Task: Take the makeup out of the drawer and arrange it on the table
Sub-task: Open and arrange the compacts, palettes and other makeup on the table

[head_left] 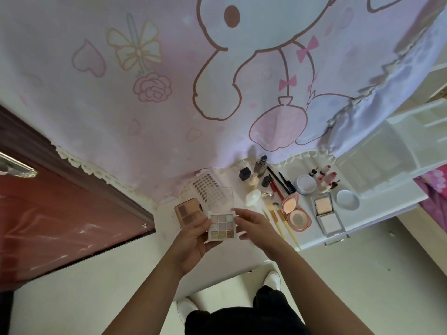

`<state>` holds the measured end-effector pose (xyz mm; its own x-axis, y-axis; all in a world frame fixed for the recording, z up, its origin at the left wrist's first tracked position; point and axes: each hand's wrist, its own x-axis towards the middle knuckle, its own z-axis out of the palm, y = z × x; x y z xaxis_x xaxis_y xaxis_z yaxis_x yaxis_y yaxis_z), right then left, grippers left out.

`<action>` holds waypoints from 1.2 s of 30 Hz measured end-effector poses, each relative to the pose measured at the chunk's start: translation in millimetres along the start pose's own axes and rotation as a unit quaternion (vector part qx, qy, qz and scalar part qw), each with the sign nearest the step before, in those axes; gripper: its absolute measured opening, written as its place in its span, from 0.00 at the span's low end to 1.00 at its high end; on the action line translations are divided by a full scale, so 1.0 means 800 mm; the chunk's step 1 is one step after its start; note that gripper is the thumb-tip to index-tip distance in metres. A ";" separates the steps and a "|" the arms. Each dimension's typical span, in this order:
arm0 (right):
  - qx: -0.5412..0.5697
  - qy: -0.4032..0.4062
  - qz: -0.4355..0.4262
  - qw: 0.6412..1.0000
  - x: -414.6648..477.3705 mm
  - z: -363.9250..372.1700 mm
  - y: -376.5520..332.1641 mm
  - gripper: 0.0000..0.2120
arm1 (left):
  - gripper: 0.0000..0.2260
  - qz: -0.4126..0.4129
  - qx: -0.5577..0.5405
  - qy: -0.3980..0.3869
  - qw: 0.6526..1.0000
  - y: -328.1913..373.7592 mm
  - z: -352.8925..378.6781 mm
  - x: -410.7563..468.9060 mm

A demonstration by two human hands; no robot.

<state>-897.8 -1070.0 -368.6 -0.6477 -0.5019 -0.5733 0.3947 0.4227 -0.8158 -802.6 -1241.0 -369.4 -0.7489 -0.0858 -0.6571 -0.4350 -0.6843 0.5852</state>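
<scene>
— Holding what, at centre frame?

— Cradling a small white nine-pan eyeshadow palette [221,226] of pastel shades in the left hand [193,240], fingers curled round its left edge. Pinching its right edge with the right hand [251,224]. Held over the white table [377,209], not yet set down.

— Which step, then?

— Probably placing: out of the drawer already, not yet arranged. Calls for lowering into the bare patch just right of the brown rectangular eyeshadow palette [189,211] and below the clear sheet of stick-on gems [210,189]. Worth keeping clear of the yellow-handled brushes [283,223] and the open pink round compact [296,215] to the right.

— Anything hard to make out?

— No sight of the drawer itself; perhaps under the table edge at lower right, but cannot tell. Unclear whether the palette's clear lid is hinged up or missing. Too small to name: the little red-capped bottles [326,180] at middle right. Nothing visible behind the pink cartoon-print cloth [145,93] across the upper frame.
</scene>
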 end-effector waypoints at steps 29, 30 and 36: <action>-0.133 0.116 0.088 0.980 0.032 -0.012 0.107 0.19 | 0.08 -0.104 0.206 0.237 0.944 -0.111 -0.005 0.087; -0.125 0.128 0.089 0.980 0.033 -0.009 0.106 0.19 | 0.09 -0.088 0.244 0.238 0.936 -0.106 -0.010 0.083; -0.098 0.121 0.066 0.986 0.050 0.026 0.091 0.17 | 0.26 0.141 0.595 0.302 0.731 -0.053 -0.069 0.083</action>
<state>-881.7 -1074.9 -452.4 -0.7449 -0.2487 -0.6191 0.3673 0.6217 -0.6918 -806.6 -1257.3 -464.2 -0.6914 -0.6523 -0.3107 -0.7026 0.5066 0.4997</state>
